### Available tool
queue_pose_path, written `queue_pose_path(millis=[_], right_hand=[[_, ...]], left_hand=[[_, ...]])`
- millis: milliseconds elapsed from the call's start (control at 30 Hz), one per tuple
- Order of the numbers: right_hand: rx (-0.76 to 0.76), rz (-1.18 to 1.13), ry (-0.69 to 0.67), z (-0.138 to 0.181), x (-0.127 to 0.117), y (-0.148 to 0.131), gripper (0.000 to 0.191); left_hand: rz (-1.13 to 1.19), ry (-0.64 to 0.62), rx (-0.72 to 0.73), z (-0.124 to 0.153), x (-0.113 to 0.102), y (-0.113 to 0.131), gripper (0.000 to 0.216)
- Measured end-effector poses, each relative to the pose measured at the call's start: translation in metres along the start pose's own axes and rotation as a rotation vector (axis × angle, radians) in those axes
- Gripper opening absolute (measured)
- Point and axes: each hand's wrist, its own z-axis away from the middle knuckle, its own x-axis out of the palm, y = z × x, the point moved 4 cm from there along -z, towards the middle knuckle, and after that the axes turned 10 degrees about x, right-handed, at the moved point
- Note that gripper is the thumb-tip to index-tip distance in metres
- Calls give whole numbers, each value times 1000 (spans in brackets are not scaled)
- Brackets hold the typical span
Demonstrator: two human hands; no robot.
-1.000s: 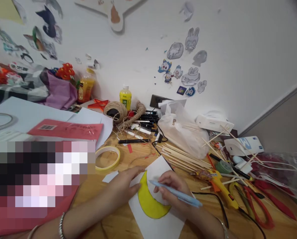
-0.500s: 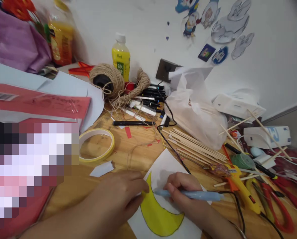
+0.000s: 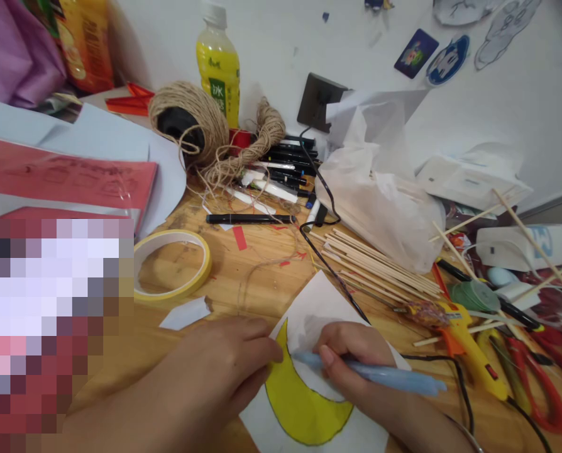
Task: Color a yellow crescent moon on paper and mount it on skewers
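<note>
A yellow paper crescent (image 3: pixel 304 412), edged with a dark line, lies on a white sheet of paper (image 3: pixel 319 299) in front of me. The bent fingers of my left hand (image 3: pixel 222 362) are closed and press the crescent down along its left edge near the upper tip. My right hand (image 3: pixel 359 346) grips a light blue pen (image 3: pixel 398 377), tilted low. The pen's tip meets the crescent's inner curve, or the paper right beside it. What lies under the left fingers is hidden.
Left of the sheet lie a yellow tape roll (image 3: pixel 205 267) and a paper scrap (image 3: pixel 185 313). Behind are a black marker (image 3: pixel 250 219), twine (image 3: pixel 205 116) and a drink bottle (image 3: pixel 219 63). Wooden sticks (image 3: pixel 385 264), a yellow glue gun (image 3: pixel 481 365) and red-handled scissors (image 3: pixel 535 396) lie right.
The camera view has shifted, and the background appears a little higher. In my right hand the pen has tilted, its rear end swinging right and down. My left hand keeps its place on the crescent.
</note>
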Motion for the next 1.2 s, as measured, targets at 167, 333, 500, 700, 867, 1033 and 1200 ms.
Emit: queue_pose_path(millis=[167, 333, 500, 700, 867, 1033, 1200], right_hand=[[-16, 18, 22, 1, -1, -2, 29], [22, 31, 9, 1, 0, -1, 29], [10, 20, 19, 1, -1, -1, 30], [35, 8, 12, 2, 0, 2, 33], [36, -4, 30, 4, 0, 2, 32], [46, -13, 34, 5, 1, 6, 30], [46, -34, 26, 4, 1, 6, 32]], left_hand=[[-8, 26, 23, 0, 0, -2, 19], [-5, 24, 32, 0, -1, -2, 18], [-15, 2, 12, 1, 0, -1, 19], [-32, 3, 19, 0, 0, 0, 19], [-31, -43, -4, 1, 0, 1, 19], [-23, -59, -16, -1, 0, 0, 18], [-35, -44, -6, -2, 1, 1, 17]])
